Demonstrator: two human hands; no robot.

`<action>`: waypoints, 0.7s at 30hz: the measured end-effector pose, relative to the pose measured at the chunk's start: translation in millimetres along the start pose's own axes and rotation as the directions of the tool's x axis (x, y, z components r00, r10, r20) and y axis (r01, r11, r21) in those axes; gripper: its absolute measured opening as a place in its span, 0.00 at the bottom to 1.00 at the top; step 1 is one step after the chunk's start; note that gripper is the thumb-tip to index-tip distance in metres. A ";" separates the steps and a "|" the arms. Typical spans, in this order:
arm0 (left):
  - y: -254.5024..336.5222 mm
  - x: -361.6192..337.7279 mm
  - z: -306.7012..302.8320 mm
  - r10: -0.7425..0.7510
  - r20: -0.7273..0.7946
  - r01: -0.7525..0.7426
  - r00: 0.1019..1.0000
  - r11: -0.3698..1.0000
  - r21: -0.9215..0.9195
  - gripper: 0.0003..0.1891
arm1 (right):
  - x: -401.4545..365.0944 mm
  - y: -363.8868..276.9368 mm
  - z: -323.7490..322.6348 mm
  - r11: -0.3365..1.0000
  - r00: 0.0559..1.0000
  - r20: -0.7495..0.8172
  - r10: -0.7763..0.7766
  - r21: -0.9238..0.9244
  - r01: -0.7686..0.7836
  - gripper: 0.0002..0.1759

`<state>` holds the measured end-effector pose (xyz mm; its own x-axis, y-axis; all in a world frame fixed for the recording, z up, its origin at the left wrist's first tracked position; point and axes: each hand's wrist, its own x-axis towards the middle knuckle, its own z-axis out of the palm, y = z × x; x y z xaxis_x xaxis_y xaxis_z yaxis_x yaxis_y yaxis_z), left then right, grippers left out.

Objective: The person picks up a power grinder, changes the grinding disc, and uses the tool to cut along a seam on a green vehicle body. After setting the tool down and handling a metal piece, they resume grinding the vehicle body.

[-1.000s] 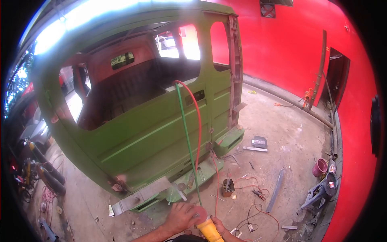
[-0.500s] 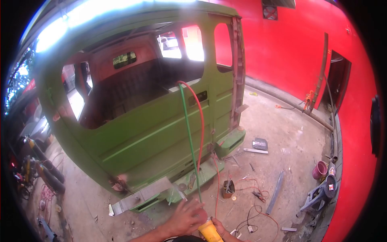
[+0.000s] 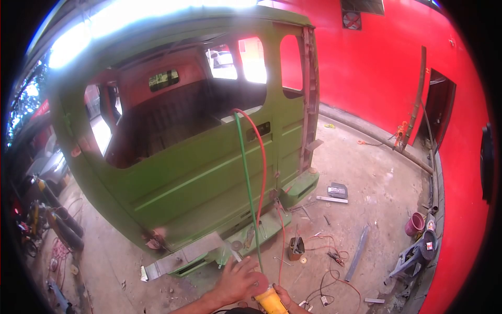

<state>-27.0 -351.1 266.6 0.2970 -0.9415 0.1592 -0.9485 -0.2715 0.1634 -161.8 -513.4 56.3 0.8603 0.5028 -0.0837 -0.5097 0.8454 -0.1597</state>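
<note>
While my right hand (image 3: 285,295) clasps the yellow angle grinder (image 3: 270,302) at 6 o'clock, close against me, my left hand (image 3: 238,282) lies spread and unclenched over its red disc (image 3: 257,278), probably to steady it. At 12 o'clock stands the green vehicle shell (image 3: 198,178).
</note>
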 end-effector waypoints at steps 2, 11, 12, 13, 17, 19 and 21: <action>-0.6 -0.7 -3.2 0.039 0.036 -0.038 0.999 0.998 -0.041 0.15 | -0.3 -1.4 0.2 1.000 1.000 -0.004 0.000 -0.007 0.000 0.50; -0.2 -0.5 3.2 0.057 -0.002 -0.057 0.998 0.991 -0.117 0.15 | -2.2 -5.2 3.4 0.999 1.000 -0.022 0.013 -0.045 -0.014 0.49; -0.1 -0.3 5.4 0.016 -0.034 -0.021 0.999 0.990 -0.142 0.17 | -2.4 -4.9 3.8 0.999 1.000 -0.024 0.017 -0.045 -0.018 0.49; -2.4 -1.7 9.1 0.016 -0.035 -0.021 0.999 0.990 -0.143 0.17 | -1.8 -6.2 5.1 0.999 0.999 -0.025 0.025 -0.046 -0.026 0.49; -4.3 -1.3 12.7 0.108 0.003 -0.106 0.994 0.984 -0.146 0.23 | -2.8 -7.4 6.8 0.997 0.998 -0.037 0.042 -0.067 -0.044 0.49; 7.4 4.2 3.2 0.143 -0.042 -0.149 0.989 0.961 -0.234 0.26 | -4.0 -8.5 7.5 0.995 0.998 -0.043 0.052 -0.079 -0.055 0.49; 27.2 6.6 -8.5 -0.055 -0.084 0.042 0.995 0.987 -0.156 0.31 | -4.9 -9.1 7.9 0.995 0.997 -0.051 0.056 -0.081 -0.060 0.49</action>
<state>-49.9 -363.0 280.3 0.3574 -0.9050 0.2307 -0.9063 -0.2763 0.3199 -161.5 -522.1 65.9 0.8298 0.5395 -0.1430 -0.5580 0.7962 -0.2339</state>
